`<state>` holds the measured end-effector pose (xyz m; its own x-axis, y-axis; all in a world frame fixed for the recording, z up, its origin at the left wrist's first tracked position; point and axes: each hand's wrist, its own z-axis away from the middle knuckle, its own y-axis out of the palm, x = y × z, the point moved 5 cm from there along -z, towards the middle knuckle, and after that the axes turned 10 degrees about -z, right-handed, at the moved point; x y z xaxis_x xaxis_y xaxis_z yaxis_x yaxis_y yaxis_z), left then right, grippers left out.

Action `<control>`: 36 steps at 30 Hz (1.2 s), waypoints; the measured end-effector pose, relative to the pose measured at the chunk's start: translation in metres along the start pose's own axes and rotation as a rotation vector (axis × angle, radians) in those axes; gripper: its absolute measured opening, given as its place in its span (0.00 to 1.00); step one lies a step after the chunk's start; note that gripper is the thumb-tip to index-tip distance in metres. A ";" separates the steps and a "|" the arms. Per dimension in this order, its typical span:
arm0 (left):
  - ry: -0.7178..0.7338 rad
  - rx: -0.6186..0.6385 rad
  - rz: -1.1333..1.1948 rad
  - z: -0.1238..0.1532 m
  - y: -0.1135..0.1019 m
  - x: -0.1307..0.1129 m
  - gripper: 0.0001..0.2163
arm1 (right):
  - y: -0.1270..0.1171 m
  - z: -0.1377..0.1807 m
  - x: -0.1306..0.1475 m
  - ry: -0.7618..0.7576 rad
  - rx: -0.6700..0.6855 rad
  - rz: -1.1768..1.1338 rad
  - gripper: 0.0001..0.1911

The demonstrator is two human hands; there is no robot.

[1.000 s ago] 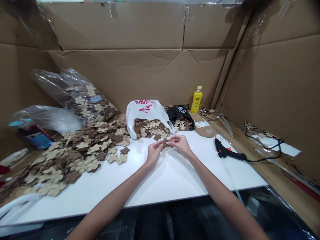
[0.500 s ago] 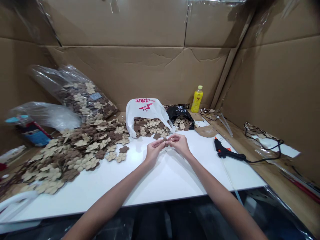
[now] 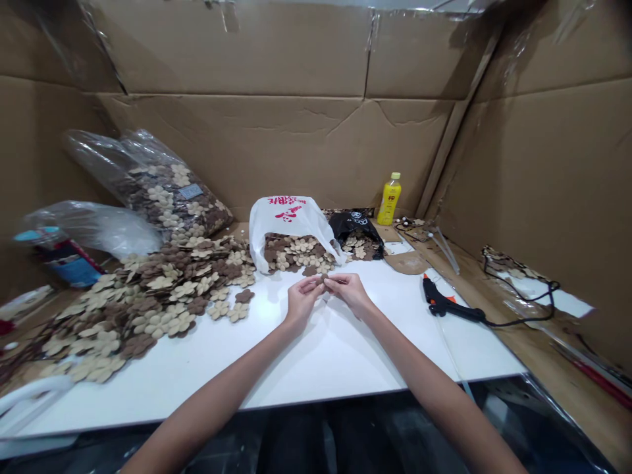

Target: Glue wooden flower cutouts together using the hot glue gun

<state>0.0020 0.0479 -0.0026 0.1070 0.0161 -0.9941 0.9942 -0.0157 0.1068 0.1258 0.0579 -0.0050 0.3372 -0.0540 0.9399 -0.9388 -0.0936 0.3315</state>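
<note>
A small brown flower cutout (image 3: 324,279) is pinched at the fingertips, both grips nearly closed on it, by the left hand (image 3: 302,301) and right hand (image 3: 349,293), and is held up just above the white table (image 3: 345,349) (most of it is hidden by the fingers). Heaps of brown and tan flower cutouts (image 3: 148,296) are kept within reach to the left, and more lie at the mouth of a white plastic bag (image 3: 284,224). A glue gun (image 3: 442,305) is laid to the right, and the table is walled in by cardboard (image 3: 247,151).
</note>
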 end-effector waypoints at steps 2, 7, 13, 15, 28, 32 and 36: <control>0.000 -0.010 0.005 0.001 0.000 0.001 0.20 | -0.002 -0.001 0.008 -0.070 -0.036 0.063 0.15; -0.003 -0.032 -0.103 0.003 -0.002 0.007 0.21 | -0.011 -0.005 0.040 -0.170 -0.117 0.032 0.15; 0.166 0.090 -0.425 0.009 0.005 0.005 0.09 | 0.076 -0.028 0.051 -0.076 0.223 0.091 0.14; 0.260 0.141 -0.515 0.015 0.009 0.000 0.08 | 0.133 -0.040 0.046 0.034 0.482 0.133 0.14; 0.489 0.226 -0.940 0.026 0.018 -0.008 0.09 | 0.088 -0.062 0.040 -0.291 0.461 1.043 0.04; 0.475 0.250 -0.872 0.025 0.019 -0.011 0.07 | 0.051 -0.057 0.003 -0.300 0.374 1.151 0.11; 0.383 0.227 -0.709 0.020 0.016 -0.008 0.06 | 0.045 -0.054 -0.005 -0.360 0.317 1.187 0.08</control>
<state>0.0164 0.0279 0.0070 -0.5046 0.4359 -0.7453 0.8050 -0.0747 -0.5886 0.0778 0.1073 0.0095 -0.6458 -0.5270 0.5525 -0.6344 -0.0323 -0.7723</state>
